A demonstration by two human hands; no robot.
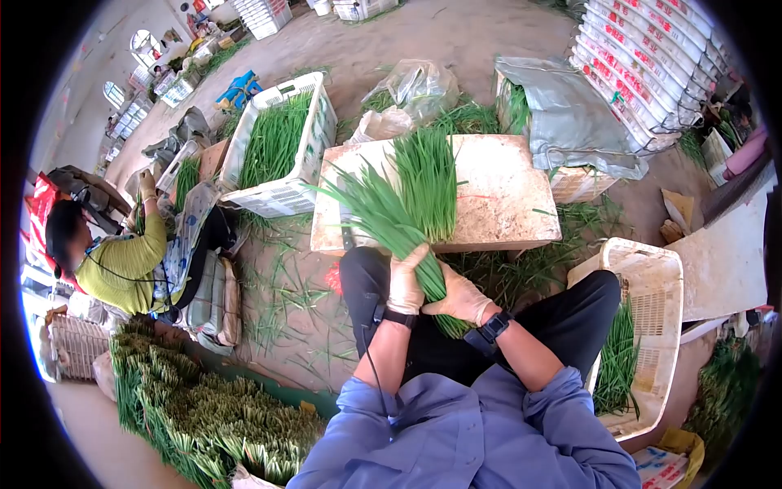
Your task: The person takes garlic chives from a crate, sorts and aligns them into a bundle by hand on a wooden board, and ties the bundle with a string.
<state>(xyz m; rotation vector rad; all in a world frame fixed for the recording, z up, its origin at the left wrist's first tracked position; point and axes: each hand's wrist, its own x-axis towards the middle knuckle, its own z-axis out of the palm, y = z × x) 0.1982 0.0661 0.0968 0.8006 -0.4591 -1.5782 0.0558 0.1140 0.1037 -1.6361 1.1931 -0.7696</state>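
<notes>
Both of my gloved hands are wrapped round a bunch of garlic chives [376, 210] over my lap. My left hand [405, 281] grips it from the left side, and my right hand [461, 296] closes on it lower down, toward the cut ends. Its leaf tips fan out to the upper left over a stained white block [505, 191] that serves as a work surface. On that block lies another bunch of chives [428, 183], just beyond my hands. A flat dark metal piece, partly covered by leaves, shows at the block's left part.
A white crate of chives [324, 134] stands front left, and another crate [664, 326] is at my right knee. Many bundled chives [220, 407] lie at lower left. A co-worker [122, 261] sits at left. Stacked white crates [643, 61] rise at back right.
</notes>
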